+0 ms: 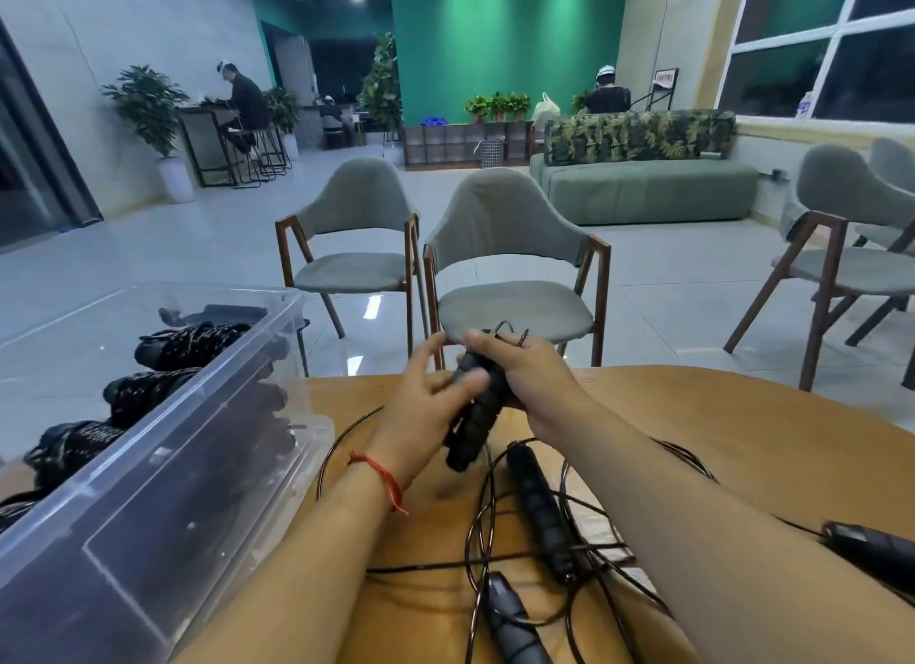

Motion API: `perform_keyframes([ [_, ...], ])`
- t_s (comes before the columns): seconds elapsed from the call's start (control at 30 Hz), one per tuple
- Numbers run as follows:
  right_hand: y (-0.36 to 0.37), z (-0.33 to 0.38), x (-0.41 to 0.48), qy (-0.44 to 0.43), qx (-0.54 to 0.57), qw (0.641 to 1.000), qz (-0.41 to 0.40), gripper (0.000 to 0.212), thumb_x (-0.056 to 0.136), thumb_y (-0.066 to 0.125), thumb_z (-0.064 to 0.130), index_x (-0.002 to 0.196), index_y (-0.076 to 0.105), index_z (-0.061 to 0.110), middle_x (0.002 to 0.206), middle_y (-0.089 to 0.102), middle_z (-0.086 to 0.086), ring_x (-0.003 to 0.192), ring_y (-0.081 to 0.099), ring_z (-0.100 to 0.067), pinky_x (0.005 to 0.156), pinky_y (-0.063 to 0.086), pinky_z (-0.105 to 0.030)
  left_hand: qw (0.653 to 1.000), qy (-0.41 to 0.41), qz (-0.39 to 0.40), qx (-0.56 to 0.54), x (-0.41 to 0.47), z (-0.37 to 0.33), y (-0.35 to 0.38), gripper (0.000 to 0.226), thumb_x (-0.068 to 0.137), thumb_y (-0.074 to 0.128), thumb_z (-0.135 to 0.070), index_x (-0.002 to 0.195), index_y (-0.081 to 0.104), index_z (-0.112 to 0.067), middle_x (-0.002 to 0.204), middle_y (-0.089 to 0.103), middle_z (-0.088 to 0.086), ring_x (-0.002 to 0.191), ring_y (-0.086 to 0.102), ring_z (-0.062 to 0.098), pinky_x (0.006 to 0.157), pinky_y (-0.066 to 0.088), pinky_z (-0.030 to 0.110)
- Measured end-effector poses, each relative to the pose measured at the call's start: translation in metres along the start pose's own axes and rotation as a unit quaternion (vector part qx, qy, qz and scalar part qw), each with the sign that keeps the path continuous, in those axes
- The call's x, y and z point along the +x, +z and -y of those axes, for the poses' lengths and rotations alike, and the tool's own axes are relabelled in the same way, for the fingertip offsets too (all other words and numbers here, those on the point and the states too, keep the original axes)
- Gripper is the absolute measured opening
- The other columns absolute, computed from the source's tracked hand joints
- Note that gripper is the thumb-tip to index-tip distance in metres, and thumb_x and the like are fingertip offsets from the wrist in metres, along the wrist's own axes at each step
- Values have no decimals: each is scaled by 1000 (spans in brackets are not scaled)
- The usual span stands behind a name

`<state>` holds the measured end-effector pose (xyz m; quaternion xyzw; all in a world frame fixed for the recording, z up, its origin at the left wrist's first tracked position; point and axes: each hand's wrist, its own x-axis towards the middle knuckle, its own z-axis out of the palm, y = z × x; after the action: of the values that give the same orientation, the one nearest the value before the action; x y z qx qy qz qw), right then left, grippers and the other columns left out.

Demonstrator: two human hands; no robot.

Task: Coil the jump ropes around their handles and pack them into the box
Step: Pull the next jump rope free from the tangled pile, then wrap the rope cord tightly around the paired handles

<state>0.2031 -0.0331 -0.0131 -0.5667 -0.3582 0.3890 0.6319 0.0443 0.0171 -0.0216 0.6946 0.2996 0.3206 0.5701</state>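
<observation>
Holds paired handles point(468, 436) in right grip point(525, 376), left grip point(426, 396) loose against them; several coils point(148, 391) in box point(163, 465) at nine o'clock (loose ropes point(537, 510) tangled at six).

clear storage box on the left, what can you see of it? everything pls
The clear plastic storage box is rectangular and see-through, with a thick rim and no lid on. It stands upright at the left of the wooden table. Inside lie several coiled black jump ropes with pale flecks. Neither the left hand nor the right hand, which grips jump rope handles, touches it.
</observation>
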Motion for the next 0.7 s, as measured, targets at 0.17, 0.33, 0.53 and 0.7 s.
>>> perform_keyframes([
  [0.17, -6, -13, 36, -47, 119, 984, -122, 43, 89, 84, 46, 115, 76, 13, 110, 78, -10, 109, 75, -28, 92, 64, -51, 991, -84, -103, -30, 12, 22, -5, 68, 105, 33, -69, 89, 64, -10, 70, 64, 11, 54, 61, 25, 45, 46, 29],
  [0.33, -10, -45, 42, -40, 166, 975, -146, 50, 86, 86, 48, 118, 76, 11, 111, 79, -12, 107, 76, -25, 86, 63, -40, 994, -42, -95, -21, 23, 43, -7, 52, 108, 38, -61, 108, 69, -20, 63, 56, 2, 50, 51, 13, 46, 43, 26],
  [0.53, -12, -43, 44, -77, 169, 967, -175, 44, 79, 90, 54, 103, 82, 19, 111, 79, -14, 115, 73, -32, 105, 57, -54, 993, -37, -59, -91, 21, 43, -4, 49, 101, 42, -65, 111, 70, -25, 73, 59, 5, 59, 50, 18, 44, 37, 26],
  [0.7, -16, -42, 47, -77, 208, 953, -205, 75, 64, 93, 64, 113, 76, 10, 113, 79, -15, 115, 73, -34, 101, 60, -54, 999, -37, -7, 23, 22, 41, -2, 64, 101, 37, -72, 71, 57, -19, 60, 44, 0, 53, 41, 16, 52, 35, 30],
])
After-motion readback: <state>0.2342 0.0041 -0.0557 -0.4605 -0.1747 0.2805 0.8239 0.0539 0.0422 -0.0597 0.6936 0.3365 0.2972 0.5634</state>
